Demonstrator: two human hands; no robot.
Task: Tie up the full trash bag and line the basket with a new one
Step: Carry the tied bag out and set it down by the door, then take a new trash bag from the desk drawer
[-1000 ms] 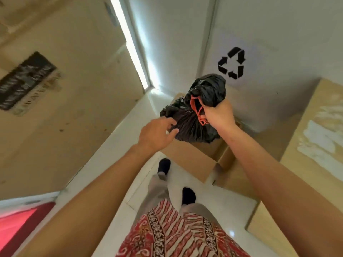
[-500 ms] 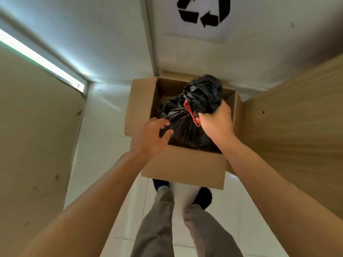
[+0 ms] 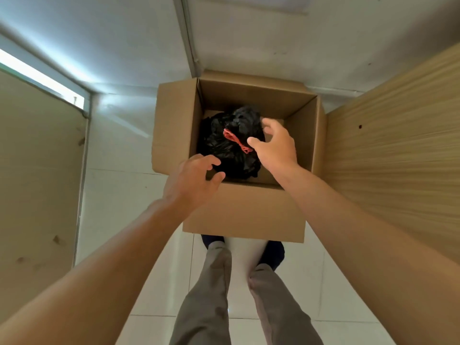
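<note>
A tied black trash bag (image 3: 231, 145) with a red drawstring knot (image 3: 235, 140) lies on the bottom of an open cardboard box (image 3: 246, 210) on the floor. My right hand (image 3: 275, 145) hovers just above the bag's right side with its fingers spread and holds nothing. My left hand (image 3: 193, 179) hangs over the box's near rim with loosely curved fingers, also holding nothing. Neither hand touches the bag. No basket and no new bag are in sight.
The box stands against a white wall (image 3: 273, 41) in a corner. A wooden panel (image 3: 398, 145) rises at the right and a beige door (image 3: 37, 170) at the left. My feet (image 3: 242, 247) stand on white floor tiles right behind the box.
The right hand let go of the bag, which dropped to the bottom of the box. Both hands opened and rose slightly above it. The view tilted further down.
</note>
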